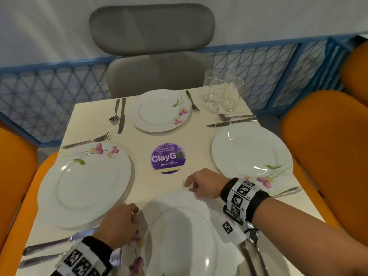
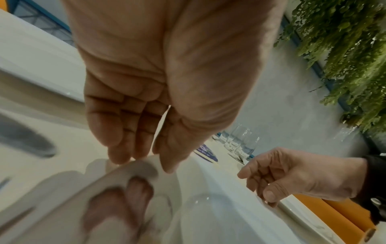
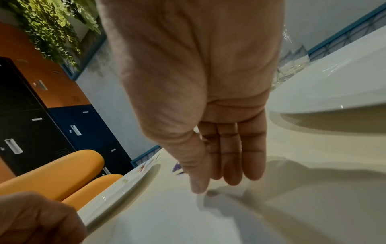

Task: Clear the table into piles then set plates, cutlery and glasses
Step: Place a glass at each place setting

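Observation:
The near white floral plate [image 1: 179, 236] lies at the table's [image 1: 159, 186] front edge. My left hand [image 1: 136, 213] pinches its left rim, thumb on top and fingers behind it, as the left wrist view shows [image 2: 144, 163]. My right hand [image 1: 192, 189] holds the plate's far rim, thumb on the edge [image 2: 265, 194]. Three more plates are laid out: left [image 1: 85, 186], far [image 1: 161, 110], right [image 1: 251, 150]. Several clear glasses [image 1: 221, 94] stand clustered at the far right corner. Cutlery lies beside each plate, including a fork [image 1: 87, 141] and a knife [image 1: 55, 243].
A purple ClayGo sticker [image 1: 167, 158] marks the table's middle. Orange chairs [image 1: 326, 146] flank both sides and a grey chair [image 1: 153, 56] stands at the far side. A blue mesh railing [image 1: 39, 92] runs behind. Cutlery [image 1: 253, 250] lies under my right wrist.

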